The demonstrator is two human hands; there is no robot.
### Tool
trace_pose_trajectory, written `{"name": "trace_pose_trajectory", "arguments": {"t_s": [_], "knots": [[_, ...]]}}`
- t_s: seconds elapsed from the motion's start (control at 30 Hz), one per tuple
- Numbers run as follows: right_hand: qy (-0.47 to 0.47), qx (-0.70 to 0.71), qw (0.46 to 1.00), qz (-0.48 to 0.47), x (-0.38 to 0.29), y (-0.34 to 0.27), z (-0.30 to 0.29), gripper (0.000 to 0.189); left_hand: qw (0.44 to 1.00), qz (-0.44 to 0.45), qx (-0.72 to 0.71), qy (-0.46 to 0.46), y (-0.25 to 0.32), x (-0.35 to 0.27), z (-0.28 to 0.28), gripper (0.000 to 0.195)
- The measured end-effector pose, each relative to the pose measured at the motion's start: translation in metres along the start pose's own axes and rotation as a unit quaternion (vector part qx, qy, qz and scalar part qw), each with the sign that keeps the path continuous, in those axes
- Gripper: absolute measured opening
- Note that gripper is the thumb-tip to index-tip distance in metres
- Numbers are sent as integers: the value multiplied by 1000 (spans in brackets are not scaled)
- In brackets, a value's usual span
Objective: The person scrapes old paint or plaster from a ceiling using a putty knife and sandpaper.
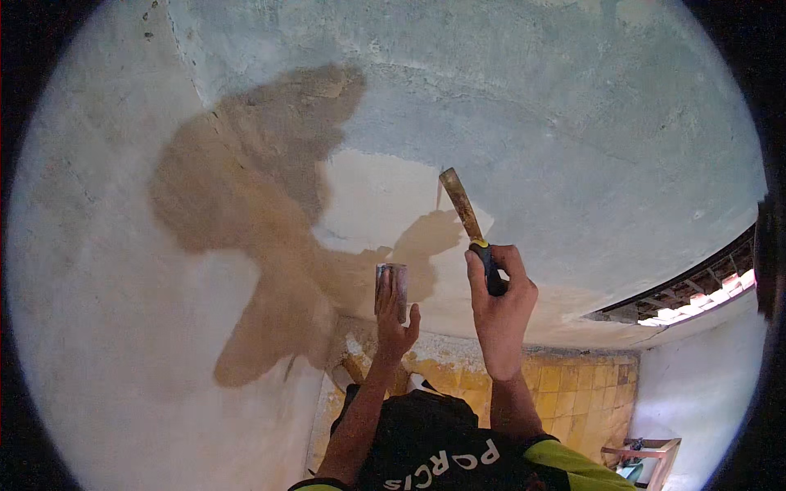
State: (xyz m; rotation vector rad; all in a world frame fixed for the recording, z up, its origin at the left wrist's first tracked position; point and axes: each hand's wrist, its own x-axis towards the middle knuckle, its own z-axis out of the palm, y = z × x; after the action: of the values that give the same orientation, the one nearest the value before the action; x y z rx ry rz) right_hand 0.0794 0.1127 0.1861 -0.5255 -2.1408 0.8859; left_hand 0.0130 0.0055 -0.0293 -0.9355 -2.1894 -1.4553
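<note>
My right hand (505,307) grips the black and yellow handle of a putty knife (462,202), its narrow, stained metal blade angled up and to the left. Whether the blade touches the wall cannot be told. Left of it, my left hand (395,325) lies with its fingers stretched along a flat, rectangular metal plate (399,288), perhaps a second scraper. Its handle is not visible. Above and between the hands, a pale cream patch (381,190) shows on the blue-grey painted wall (522,141). Shadows fall over part of that patch.
A whitish wall (184,319) meets the painted wall in a corner at the left. Yellow floor tiles (552,386) lie below. A wooden frame (660,451) stands at the lower right, under a roof-edge opening with tiles (700,307).
</note>
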Motion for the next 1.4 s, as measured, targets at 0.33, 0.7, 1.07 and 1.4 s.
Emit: {"name": "trace_pose_trajectory", "arguments": {"t_s": [0.33, 0.7, 1.07, 1.4], "knots": [[-1, 0, 1000, -1, 7, -4, -4, 18, 1000, -18, 9, 10, -1, -6, 7, 63], [-38, -16, 997, 57, 7, 15, -36, 14, 998, -15, 30, 47, -3, -4, 4, 62], [-66, 99, 993, 19, -4, 48, -42, 22, 989, -25, 40, 143, 30, 44, 12, 64], [-63, 126, 984, 111, -84, 143, -102, 25, 899, 357, 195, -163, 77, 130, 49, 51]]}}
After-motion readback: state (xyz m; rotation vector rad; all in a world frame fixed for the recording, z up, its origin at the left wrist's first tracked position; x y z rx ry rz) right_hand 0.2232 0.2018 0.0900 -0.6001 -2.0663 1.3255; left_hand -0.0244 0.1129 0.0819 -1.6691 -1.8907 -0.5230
